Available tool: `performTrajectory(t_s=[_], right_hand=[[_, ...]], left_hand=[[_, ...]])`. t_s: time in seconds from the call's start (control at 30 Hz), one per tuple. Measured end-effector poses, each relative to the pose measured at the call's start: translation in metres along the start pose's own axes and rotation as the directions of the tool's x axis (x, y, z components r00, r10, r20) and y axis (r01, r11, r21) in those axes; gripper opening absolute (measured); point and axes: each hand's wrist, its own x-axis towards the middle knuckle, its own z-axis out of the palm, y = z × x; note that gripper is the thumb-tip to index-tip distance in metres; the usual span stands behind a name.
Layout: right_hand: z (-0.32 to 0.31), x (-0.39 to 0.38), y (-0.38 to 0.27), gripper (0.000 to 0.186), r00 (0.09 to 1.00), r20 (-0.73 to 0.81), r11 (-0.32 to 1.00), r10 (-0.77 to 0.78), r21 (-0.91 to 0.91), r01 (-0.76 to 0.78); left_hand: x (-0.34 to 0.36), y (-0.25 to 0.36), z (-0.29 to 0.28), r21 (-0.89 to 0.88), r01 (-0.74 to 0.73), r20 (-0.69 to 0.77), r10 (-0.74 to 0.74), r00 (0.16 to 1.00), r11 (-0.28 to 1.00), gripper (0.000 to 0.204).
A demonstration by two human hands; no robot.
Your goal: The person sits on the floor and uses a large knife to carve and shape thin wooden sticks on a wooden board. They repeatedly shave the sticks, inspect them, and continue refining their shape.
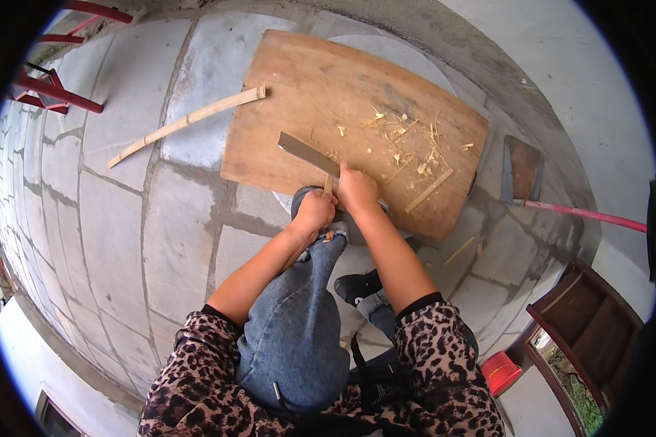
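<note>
Left hand (pixel 315 211) closed around thin pale bamboo sliver (pixel 329 186); right hand (pixel 357 191) grips flat grey cleaver blade (pixel 307 154) at brown wooden board (pixel 328 95). Step judged: splitting; steady downward pressure needed next.

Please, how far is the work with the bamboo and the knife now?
Already done: many shavings and a cut strip lie on the wooden board.
In hand: the right hand holds the broad knife over the board's near edge, and the left hand grips a thin piece beside it.
Left: a long bamboo strip lies on the paving, apparently not yet cut.
</note>
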Motion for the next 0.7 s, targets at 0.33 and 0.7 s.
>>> performTrajectory(t_s=[0.33, 0.7], right_hand=[[-0.002, -0.011, -0.013, 0.02, 0.996, 0.058, 0.995, 0.066, 0.064, -0.07], [0.007, -0.005, 0.036, 0.026, 0.962, 0.098, 0.878, 0.256, 0.393, -0.274]], left_hand=[[-0.004, -0.003, -0.001, -0.037, 0.036, -0.017, -0.037, 0.999, 0.999, 0.018], [-0.002, -0.031, -0.048, -0.209, 0.193, 0.135, -0.167, 0.977, 0.959, 0.037]])
